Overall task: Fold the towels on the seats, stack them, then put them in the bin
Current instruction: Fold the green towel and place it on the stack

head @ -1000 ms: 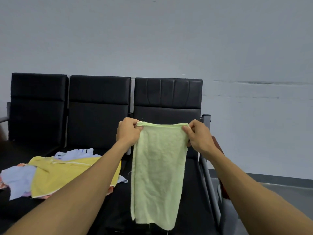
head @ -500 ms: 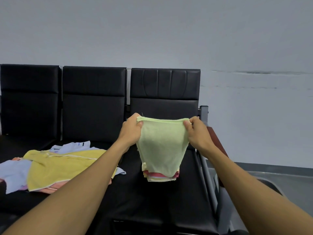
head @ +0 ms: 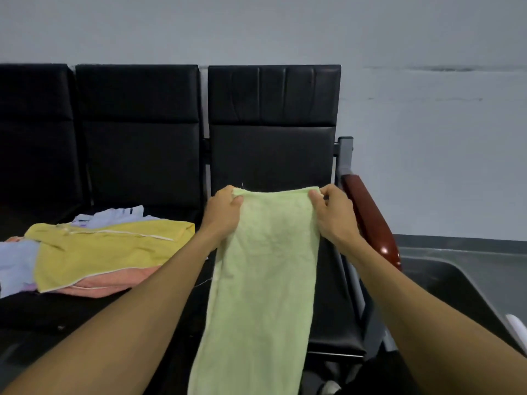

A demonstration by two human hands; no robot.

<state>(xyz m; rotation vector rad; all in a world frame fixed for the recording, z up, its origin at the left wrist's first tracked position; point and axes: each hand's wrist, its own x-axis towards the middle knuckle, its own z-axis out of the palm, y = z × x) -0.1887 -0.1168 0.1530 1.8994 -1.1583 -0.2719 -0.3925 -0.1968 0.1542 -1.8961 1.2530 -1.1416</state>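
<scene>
A light green towel [head: 265, 269] stretches from the back of the right-hand black seat [head: 333, 295] toward me, its near end running off the bottom of the view. My left hand [head: 224, 213] pinches its far left corner and my right hand [head: 333, 213] pinches its far right corner. A loose heap of towels lies on the middle seat: a yellow towel [head: 105, 249] on top, a pink one [head: 114, 283] under it, and pale lilac ones [head: 17, 263] at the left. A dark grey bin [head: 445, 283] stands to the right of the seats.
Three black padded seats in a row stand against a pale wall. A reddish-brown armrest [head: 370, 220] on a grey metal post closes the right end of the row, between the seat and the bin. Grey floor lies beyond the bin.
The green towel hung in the air from both hands, then swung up short over a small folded stack; now it is lowered and laid out long over the right seat, hiding that stack.
</scene>
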